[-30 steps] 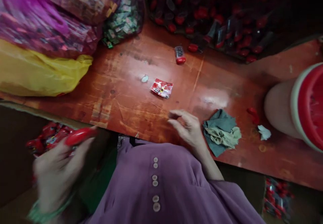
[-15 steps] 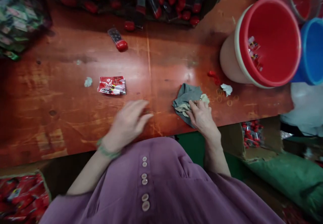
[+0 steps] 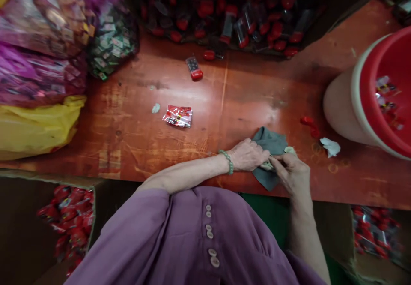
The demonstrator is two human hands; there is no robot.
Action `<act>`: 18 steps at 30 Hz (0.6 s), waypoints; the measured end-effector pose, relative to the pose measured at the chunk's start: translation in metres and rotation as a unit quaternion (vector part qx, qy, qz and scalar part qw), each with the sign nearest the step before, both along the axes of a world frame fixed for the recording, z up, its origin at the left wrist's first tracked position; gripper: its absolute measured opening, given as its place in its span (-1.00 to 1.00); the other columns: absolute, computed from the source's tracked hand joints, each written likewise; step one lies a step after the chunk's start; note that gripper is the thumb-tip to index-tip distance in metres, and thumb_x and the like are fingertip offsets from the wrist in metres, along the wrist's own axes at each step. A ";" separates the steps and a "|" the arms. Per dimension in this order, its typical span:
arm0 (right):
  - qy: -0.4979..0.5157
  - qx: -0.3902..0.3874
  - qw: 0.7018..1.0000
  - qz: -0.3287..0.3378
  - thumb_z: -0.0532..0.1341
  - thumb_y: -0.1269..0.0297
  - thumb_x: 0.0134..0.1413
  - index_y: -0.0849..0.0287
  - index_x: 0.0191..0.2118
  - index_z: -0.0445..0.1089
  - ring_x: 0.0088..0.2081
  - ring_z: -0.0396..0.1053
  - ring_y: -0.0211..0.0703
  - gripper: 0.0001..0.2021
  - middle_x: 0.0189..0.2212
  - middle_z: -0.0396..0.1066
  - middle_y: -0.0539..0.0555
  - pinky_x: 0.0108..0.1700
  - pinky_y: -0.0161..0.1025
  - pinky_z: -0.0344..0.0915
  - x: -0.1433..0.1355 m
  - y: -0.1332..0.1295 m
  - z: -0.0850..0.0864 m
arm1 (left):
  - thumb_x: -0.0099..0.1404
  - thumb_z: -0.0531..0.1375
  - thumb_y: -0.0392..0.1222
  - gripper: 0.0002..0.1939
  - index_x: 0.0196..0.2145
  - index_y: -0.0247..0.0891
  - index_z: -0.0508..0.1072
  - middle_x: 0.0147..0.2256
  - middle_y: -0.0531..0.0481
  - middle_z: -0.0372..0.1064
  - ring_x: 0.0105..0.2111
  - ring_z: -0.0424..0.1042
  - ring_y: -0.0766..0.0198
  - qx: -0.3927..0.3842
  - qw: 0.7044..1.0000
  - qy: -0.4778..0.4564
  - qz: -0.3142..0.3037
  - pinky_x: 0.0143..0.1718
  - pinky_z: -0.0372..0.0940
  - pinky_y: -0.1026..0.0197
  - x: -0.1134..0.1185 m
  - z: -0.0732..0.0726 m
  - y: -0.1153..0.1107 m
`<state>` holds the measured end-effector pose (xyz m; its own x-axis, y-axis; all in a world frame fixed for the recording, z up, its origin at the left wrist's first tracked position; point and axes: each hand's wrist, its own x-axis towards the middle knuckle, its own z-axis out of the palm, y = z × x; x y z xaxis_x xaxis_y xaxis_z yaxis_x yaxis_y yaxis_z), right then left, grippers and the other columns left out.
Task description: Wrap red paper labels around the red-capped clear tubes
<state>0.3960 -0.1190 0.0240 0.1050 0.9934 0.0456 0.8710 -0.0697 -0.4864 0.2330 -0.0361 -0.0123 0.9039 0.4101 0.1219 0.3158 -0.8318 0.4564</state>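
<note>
A grey cloth [image 3: 269, 139] lies near the front edge of the table, with pale crumpled pieces [image 3: 266, 165] on top of it. My left hand [image 3: 248, 154], with a green bead bracelet [image 3: 230, 161] at the wrist, reaches across to the cloth, its fingers curled down. My right hand [image 3: 293, 172] comes from the other side, thumb and fingers pinched together over the pale pieces. The fingertips of both hands meet there and hide exactly what they hold. Left of them lies a small red printed packet [image 3: 178, 116] in clear wrap.
A clear tube with a red cap [image 3: 194, 69] lies before a dark box of similar tubes [image 3: 244, 25]. Filled bags [image 3: 41, 122] stand at left. At right are a red-rimmed bucket [image 3: 356, 88], a white scrap [image 3: 330, 147] and rubber bands [image 3: 333, 168]. Open boxes hold red items [image 3: 75, 216] below.
My left hand has moved right from the bare tabletop to the grey cloth, joining my right hand. The view has swung left, bringing the filled bags in.
</note>
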 end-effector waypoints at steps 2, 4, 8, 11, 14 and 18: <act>0.030 -0.031 0.999 0.021 0.19 0.03 0.20 0.11 -0.46 0.48 -0.53 0.34 -0.15 -0.68 -0.59 0.41 0.03 -0.44 -0.18 0.28 0.001 0.005 0.005 | 0.50 -0.11 0.01 -0.53 -0.27 -0.33 0.47 -0.38 -0.21 0.51 -0.31 0.47 0.08 -0.031 0.999 -0.013 0.021 -0.33 0.10 0.10 0.000 0.001 0.003; 0.036 -0.043 0.997 0.047 0.17 0.06 0.22 0.10 -0.38 0.52 -0.48 0.40 -0.12 -0.71 -0.53 0.46 0.05 -0.40 -0.17 0.34 0.000 0.009 0.011 | 0.47 -0.10 0.17 -0.43 -0.34 -0.32 0.48 -0.39 -0.21 0.50 -0.27 0.48 0.05 -0.039 0.997 -0.032 0.055 -0.29 0.16 0.07 -0.011 0.007 0.005; 0.013 -0.029 0.996 0.082 0.16 0.13 0.23 0.10 -0.27 0.53 -0.30 0.52 -0.04 -0.77 -0.32 0.54 0.12 -0.25 -0.11 0.42 -0.011 0.026 0.028 | 0.46 0.00 0.07 -0.55 -0.17 -0.39 0.47 -0.15 -0.25 0.52 -0.07 0.46 0.04 0.037 0.989 -0.092 0.113 -0.06 0.30 0.04 -0.083 0.033 0.015; 0.011 -0.018 0.994 0.103 0.17 0.19 0.23 0.10 -0.29 0.51 -0.39 0.49 -0.09 -0.81 -0.42 0.52 0.07 -0.29 -0.16 0.40 -0.030 0.057 0.042 | 0.44 0.04 -0.25 -0.66 0.07 -0.49 0.37 0.08 -0.34 0.43 0.15 0.38 0.01 0.084 0.966 -0.087 0.227 0.19 0.27 -0.03 -0.158 0.046 0.024; -0.012 -0.009 0.986 0.166 0.16 0.22 0.25 0.12 -0.31 0.50 -0.37 0.46 -0.10 -0.81 -0.42 0.50 0.08 -0.28 -0.17 0.37 -0.059 0.110 0.047 | 0.35 0.07 -0.42 -0.54 0.19 -0.50 0.30 0.22 -0.42 0.28 0.28 0.25 -0.07 0.076 0.953 -0.014 0.293 0.25 0.25 -0.15 -0.214 0.042 0.030; -0.090 0.007 0.962 0.259 0.12 0.35 0.27 0.17 -0.15 0.49 -0.22 0.41 -0.04 -0.81 -0.29 0.47 0.16 -0.16 -0.13 0.34 -0.112 0.194 0.040 | 0.34 0.03 -0.46 -0.53 0.17 -0.40 0.38 0.21 -0.36 0.31 0.24 0.32 -0.04 0.055 0.952 -0.006 0.301 0.24 0.29 -0.16 -0.239 0.021 0.035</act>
<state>0.2839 0.0755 0.0644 -0.4149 0.9094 0.0304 0.8571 0.4018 -0.3225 -0.0057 -0.0015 0.0090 0.5068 0.8380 0.2021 0.7463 -0.5439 0.3837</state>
